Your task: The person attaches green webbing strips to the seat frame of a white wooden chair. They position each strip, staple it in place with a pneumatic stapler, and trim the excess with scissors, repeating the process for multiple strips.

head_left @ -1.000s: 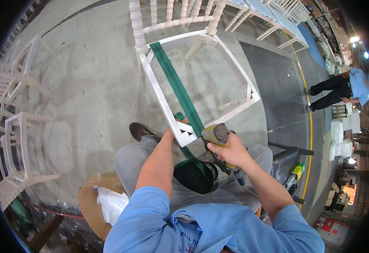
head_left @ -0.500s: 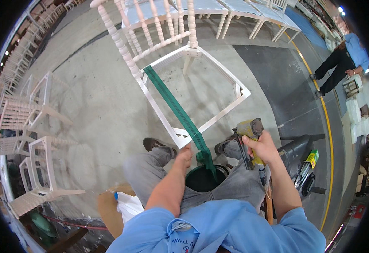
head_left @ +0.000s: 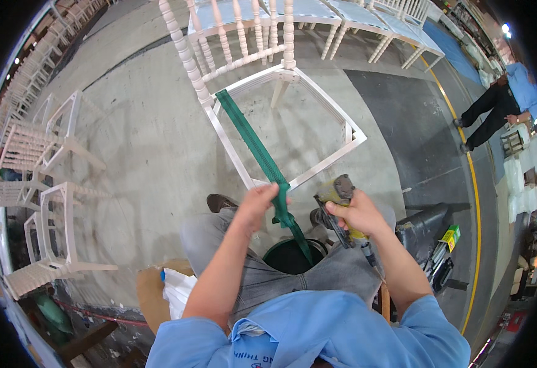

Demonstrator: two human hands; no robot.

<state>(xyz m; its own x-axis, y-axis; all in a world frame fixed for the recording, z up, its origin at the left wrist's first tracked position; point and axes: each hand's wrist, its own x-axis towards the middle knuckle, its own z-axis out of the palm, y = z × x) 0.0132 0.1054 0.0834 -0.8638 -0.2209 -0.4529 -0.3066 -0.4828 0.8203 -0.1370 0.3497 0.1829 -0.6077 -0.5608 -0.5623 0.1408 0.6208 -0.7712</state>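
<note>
- Green strap (head_left: 250,135), 1 length, spans 1 white chair frame (head_left: 327,161) and runs into 1 dark bucket (head_left: 281,261)
- Left hand (head_left: 260,205) pinches the strap by the frame's front edge
- Right hand (head_left: 364,213) grips 1 yellow nail gun (head_left: 336,191)

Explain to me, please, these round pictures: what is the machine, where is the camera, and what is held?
No machine body is here, only a person's two bare hands. The camera, worn on the head, looks down through a wide fisheye lens, so straight edges bend. Ahead, over the grey concrete floor, is a white wooden chair with an open seat frame. A dark green woven strap runs from its back to its front. The left hand touches the strap near the front; the right hand holds a yellow-and-black handheld power tool.
</note>
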